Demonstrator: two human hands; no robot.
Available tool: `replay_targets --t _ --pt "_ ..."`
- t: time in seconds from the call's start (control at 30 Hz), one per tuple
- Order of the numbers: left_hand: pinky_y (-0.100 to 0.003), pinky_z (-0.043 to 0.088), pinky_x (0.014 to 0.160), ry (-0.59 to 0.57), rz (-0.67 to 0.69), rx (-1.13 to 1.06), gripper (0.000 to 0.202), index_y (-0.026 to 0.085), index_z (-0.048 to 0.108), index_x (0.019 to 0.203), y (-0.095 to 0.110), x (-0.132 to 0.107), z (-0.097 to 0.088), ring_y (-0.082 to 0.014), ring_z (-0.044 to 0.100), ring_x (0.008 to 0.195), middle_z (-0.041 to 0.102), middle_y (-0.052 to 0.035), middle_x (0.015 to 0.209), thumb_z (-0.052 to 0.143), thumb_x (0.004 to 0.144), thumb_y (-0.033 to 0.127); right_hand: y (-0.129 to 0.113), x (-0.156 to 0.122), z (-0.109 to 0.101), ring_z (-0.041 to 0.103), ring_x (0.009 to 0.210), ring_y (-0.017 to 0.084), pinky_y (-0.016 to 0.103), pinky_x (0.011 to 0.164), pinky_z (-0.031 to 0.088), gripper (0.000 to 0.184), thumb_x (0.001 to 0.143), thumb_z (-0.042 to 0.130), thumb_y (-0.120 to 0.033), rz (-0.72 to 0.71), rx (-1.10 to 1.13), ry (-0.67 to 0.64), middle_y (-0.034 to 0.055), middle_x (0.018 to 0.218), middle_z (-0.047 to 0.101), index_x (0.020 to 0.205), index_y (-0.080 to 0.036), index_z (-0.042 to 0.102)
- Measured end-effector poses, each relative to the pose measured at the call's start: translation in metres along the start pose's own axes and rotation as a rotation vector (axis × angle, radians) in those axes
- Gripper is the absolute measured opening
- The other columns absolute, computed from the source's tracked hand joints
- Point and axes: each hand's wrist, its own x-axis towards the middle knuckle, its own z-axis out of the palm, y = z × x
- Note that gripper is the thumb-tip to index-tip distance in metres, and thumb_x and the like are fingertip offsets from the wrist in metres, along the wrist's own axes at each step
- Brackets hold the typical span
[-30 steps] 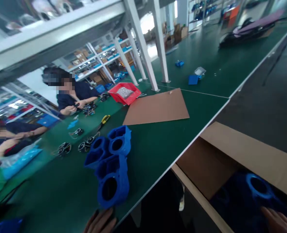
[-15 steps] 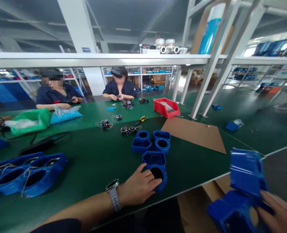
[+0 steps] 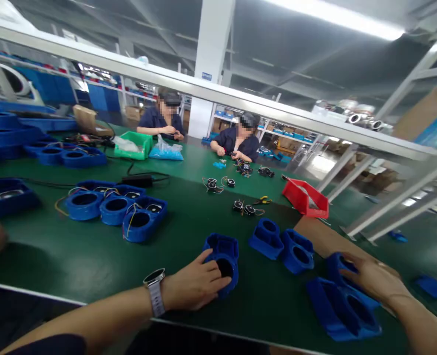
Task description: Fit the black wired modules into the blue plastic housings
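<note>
Clasping a blue plastic housing (image 3: pixel 221 256) on the near edge of the bench, the left hand (image 3: pixel 194 281) curves over its round opening, with the thumb on top and the fingers reaching across the hole, and a wristwatch (image 3: pixel 154 291) sits on that wrist. That housing stands just beyond the bench's front edge, between the wired blue pieces and the other loose housings. The right hand (image 3: pixel 374 281) lies spread over a second blue housing (image 3: pixel 339 266), its fingers draped across the top, though whether they actually grip it cannot be told. A third blue housing (image 3: pixel 342 310) lies on its side just in front of that hand, and two more (image 3: pixel 266 239) (image 3: pixel 298 251) sit close together to the left of it. They rest near a brown cardboard sheet (image 3: pixel 314 234) and a red plastic bin (image 3: pixel 305 198). Further left on the green bench (image 3: pixel 55 256), a row of blue housings with wires (image 3: pixel 115 209) lies beside a black power brick (image 3: pixel 137 180). Yellow-handled pliers (image 3: pixel 263 200) and small black wired parts (image 3: pixel 211 185) lie farther up, and two co-workers (image 3: pixel 163 116) (image 3: pixel 238 140) sit across the bench, working with their hands near a green crate (image 3: pixel 133 145)
</note>
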Motion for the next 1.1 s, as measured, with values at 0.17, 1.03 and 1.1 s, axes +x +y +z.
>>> replay_targets --t 0.17,1.03,1.1 --pt "-0.051 0.018 0.111 -0.004 -0.074 -0.023 0.042 0.020 0.045 0.132 -0.018 -0.012 -0.002 -0.0214 0.053 0.101 0.061 -0.0054 0.102 0.055 0.091 0.026 -0.098 0.073 -0.008 0.036 0.131 0.029 0.048 0.109 0.029 0.064 0.075 0.046 -0.007 -0.329 -0.106 -0.035 0.0123 0.145 0.037 0.137 -0.018 0.048" --pt "-0.049 0.010 0.115 0.034 -0.237 -0.141 0.030 0.025 0.051 0.122 -0.054 -0.002 -0.005 -0.0178 0.057 0.087 0.064 0.0005 0.086 0.053 0.093 0.028 -0.288 0.048 -0.020 0.066 0.067 0.021 0.024 0.052 0.047 0.008 0.081 0.067 -0.021 -1.004 0.225 -0.660 -0.0014 0.080 0.071 0.087 -0.026 0.069" --pt "-0.048 0.010 0.115 0.059 -0.188 -0.130 0.026 0.023 0.053 0.120 -0.052 -0.004 -0.002 -0.0168 0.057 0.084 0.064 0.0008 0.083 0.051 0.095 0.030 -0.274 0.083 -0.035 0.066 0.074 0.017 0.022 0.060 0.050 0.008 0.088 0.062 -0.029 -0.976 0.479 -0.677 -0.0045 0.085 0.070 0.094 -0.029 0.068"
